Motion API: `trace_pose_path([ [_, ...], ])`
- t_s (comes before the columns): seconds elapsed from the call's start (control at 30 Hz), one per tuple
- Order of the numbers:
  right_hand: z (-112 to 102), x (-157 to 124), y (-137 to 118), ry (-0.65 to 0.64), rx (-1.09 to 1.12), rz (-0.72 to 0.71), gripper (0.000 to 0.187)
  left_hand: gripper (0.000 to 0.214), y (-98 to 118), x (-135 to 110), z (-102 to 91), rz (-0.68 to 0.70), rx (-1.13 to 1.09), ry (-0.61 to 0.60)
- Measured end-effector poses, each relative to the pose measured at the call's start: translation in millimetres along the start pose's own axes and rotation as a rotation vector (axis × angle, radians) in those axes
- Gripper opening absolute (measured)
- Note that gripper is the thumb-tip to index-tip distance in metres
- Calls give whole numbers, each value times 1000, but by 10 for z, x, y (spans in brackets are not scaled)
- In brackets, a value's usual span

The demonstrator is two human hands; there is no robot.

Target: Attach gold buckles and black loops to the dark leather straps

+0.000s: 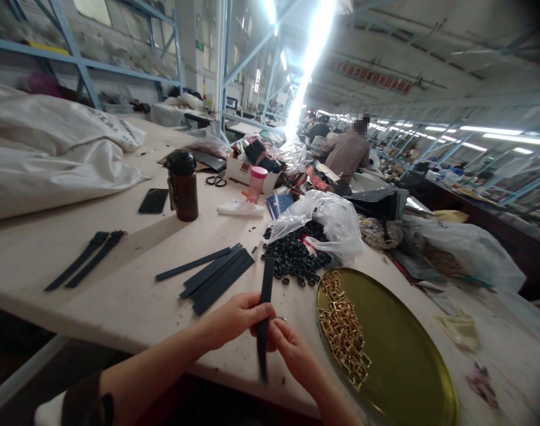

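A black strap (pixel 264 331) stands nearly upright between my two hands over the table's front edge. My left hand (pixel 245 316) is closed around its middle, thumb across the front. The fingers of my right hand (pixel 290 346) are pinched together at the strap's right edge, partly hidden behind it; something small and shiny shows at these fingers, too small to name. Left of my hands lies a fan of flat black strips (pixel 220 272). Just beyond the held strap spreads a pile of small black loops (pixel 291 257). Gold metal buckles (pixel 343 325) lie along the left side of a round gold tray (pixel 396 337).
Two finished-looking straps (pixel 90 260) with buckles lie at left, near a phone (pixel 153 201) and a brown bottle (pixel 183 189). Clear plastic bags (pixel 327 219), a pink-lidded cup (pixel 256 183) and scissors (pixel 215 181) stand farther back. Another person (pixel 347 151) sits beyond.
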State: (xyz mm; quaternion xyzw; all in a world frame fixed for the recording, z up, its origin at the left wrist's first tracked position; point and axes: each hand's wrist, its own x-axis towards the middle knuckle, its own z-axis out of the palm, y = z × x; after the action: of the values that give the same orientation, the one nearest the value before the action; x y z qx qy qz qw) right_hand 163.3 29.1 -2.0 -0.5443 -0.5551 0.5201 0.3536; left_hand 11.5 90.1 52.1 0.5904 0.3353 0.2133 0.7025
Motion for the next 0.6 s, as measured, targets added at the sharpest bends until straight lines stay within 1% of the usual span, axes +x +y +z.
trace_pose_path([
  [0.1,-388,321,84,325,-483,-141,27,34,-30,54,-25,-103,-85,69],
  [0.13,-508,443,126,390,-631,-146,22,34,-40,69,-44,-136,-127,77],
  [0.2,-673,670,204,426,-832,-129,20,34,-66,94,-77,-183,-203,76],
  [0.27,-729,835,257,409,-900,-106,19,33,-97,115,-93,-208,-247,79],
  [0.37,-694,907,298,405,-879,-97,15,33,-134,128,-85,-217,-283,75],
  [0.47,-629,788,327,396,-820,-106,13,31,-141,108,-51,-236,-309,66],
  [0.5,-603,720,334,395,-748,-101,14,30,-138,94,-37,-249,-314,62],
  [0.53,-572,646,336,398,-623,-93,16,29,-134,77,-20,-261,-314,55],
  [0.6,-495,490,317,411,-223,-59,21,27,-131,38,16,-276,-309,35],
])
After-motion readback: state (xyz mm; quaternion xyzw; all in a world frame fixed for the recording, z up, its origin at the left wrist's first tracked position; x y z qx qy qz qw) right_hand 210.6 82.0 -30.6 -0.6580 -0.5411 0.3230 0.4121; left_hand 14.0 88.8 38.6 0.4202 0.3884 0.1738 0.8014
